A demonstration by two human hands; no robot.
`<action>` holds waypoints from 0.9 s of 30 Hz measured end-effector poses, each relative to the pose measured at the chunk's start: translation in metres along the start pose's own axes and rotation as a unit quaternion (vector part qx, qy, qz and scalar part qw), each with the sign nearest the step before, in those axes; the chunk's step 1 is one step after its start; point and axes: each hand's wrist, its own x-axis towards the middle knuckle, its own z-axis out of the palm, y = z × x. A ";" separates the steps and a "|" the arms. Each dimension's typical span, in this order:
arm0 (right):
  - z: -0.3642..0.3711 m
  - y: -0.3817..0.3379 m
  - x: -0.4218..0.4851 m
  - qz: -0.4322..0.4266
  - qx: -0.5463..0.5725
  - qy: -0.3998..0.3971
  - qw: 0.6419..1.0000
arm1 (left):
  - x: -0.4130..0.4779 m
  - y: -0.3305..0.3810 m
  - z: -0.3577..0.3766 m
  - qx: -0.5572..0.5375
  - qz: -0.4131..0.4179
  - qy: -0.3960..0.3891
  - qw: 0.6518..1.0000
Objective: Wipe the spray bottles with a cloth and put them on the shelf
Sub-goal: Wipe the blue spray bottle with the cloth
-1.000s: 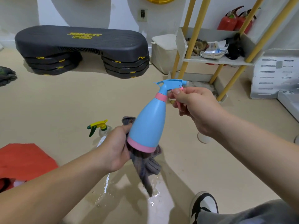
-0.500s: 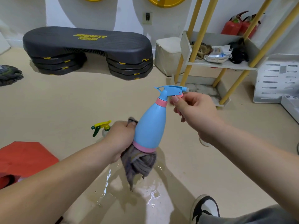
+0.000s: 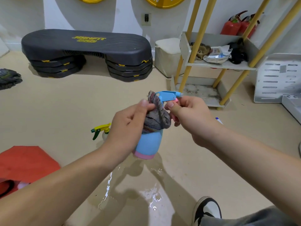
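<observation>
A blue spray bottle (image 3: 149,145) with a pink base and a blue trigger head is held upright above the floor. My right hand (image 3: 189,119) pinches its head and pink trigger. My left hand (image 3: 128,128) presses a grey striped cloth (image 3: 156,118) around the bottle's neck and upper body, hiding them. A second spray bottle (image 3: 101,131) with a yellow and green trigger stands on the floor behind my left hand, its body mostly hidden. The white shelf (image 3: 219,65) with slanted yellow poles stands at the back right.
A puddle (image 3: 146,198) wets the floor below the bottle. A black step platform (image 3: 88,53) sits at the back. An orange mat (image 3: 24,162) lies left, a dark bundle (image 3: 9,78) far left. My shoe (image 3: 206,209) is at the bottom right. A white perforated panel (image 3: 278,79) stands right.
My left hand slid the cloth from the bottle's base up to its neck. The bottle went from tilted to nearly upright and came lower. My right hand kept its hold.
</observation>
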 end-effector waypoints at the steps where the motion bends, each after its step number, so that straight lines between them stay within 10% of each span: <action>1: -0.001 -0.001 -0.001 0.001 0.008 -0.005 1.000 | 0.005 -0.005 -0.002 0.023 0.002 0.023 0.999; 10: -0.011 -0.011 -0.005 -0.035 0.050 -0.001 0.998 | 0.009 -0.008 -0.001 -0.049 -0.228 -0.181 0.956; 17: -0.043 -0.010 -0.014 0.005 0.030 0.082 0.996 | -0.023 -0.031 0.037 -0.270 -0.455 -0.106 0.842; 27: -0.075 -0.006 -0.038 0.004 -0.163 0.053 0.985 | -0.016 -0.009 0.070 -0.017 -0.348 -0.072 0.935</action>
